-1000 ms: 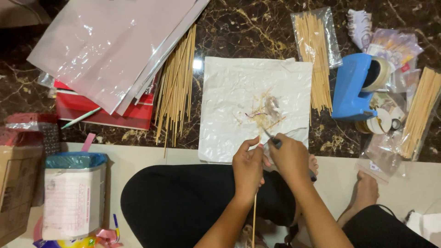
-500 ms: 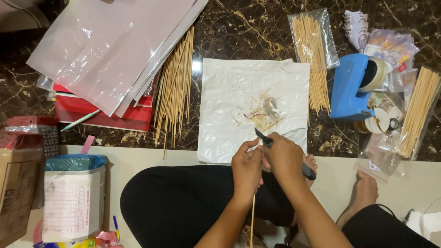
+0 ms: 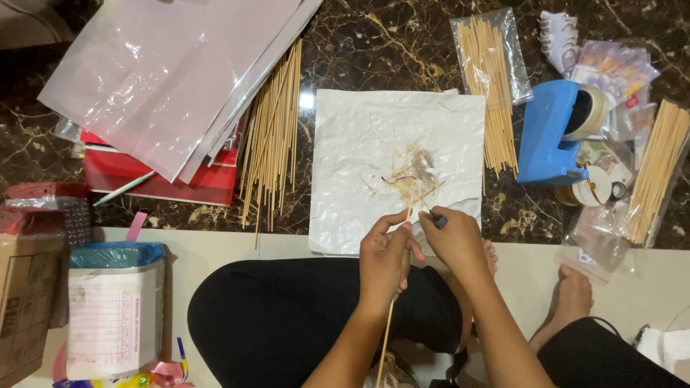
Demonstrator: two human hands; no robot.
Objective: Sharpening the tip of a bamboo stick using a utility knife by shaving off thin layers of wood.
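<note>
Left of white sheet (image 3: 359, 144): loose skewers (image 3: 273, 129).

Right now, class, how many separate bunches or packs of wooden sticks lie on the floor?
3: a loose bunch left of the white sheet, a clear bag right of it, and another pack at far right. More may be hidden.

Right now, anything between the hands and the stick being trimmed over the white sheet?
Nothing visible. The left hand already grips the thin wooden stick, and the right hand holds a small dark-handled tool at its tip. Both are over the near edge of the white sheet, among the shavings.
</note>
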